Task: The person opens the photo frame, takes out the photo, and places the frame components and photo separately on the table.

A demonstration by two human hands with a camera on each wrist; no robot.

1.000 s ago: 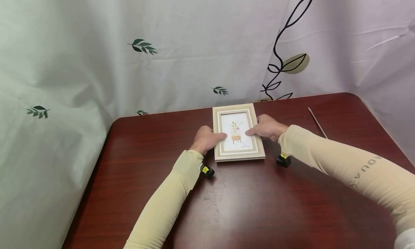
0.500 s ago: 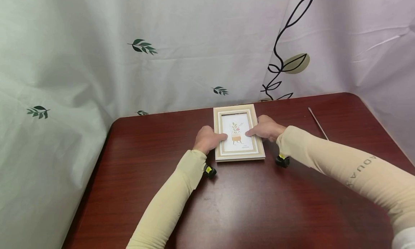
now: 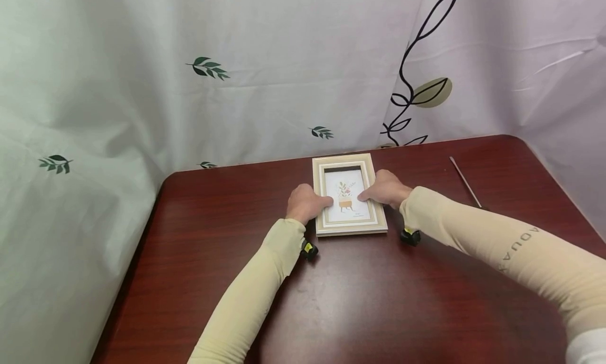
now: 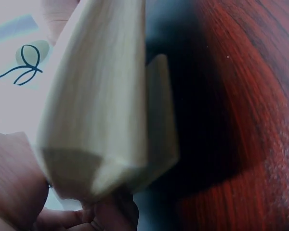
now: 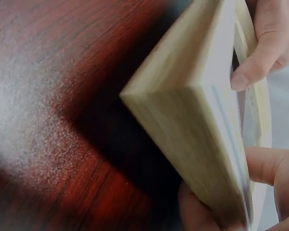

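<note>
In the head view a cream picture frame is held above the dark red table. Inside its opening is a white print of a potted plant, with a dark gap along the top edge. My left hand grips the left side, its thumb on the print. On the right side my right hand does the same, its fingers behind the frame. In the left wrist view a flat piece stands out behind the frame's side. The right wrist view shows the frame's corner and both thumbs.
A thin metal rod lies on the table to the right, its near end partly hidden by my right sleeve. A white cloth with leaf prints hangs behind the table and along both sides.
The print has sunk back inside the opening, and the dark gap at its top has widened. The frame has shifted very slightly toward me. Both hands keep their grip.
</note>
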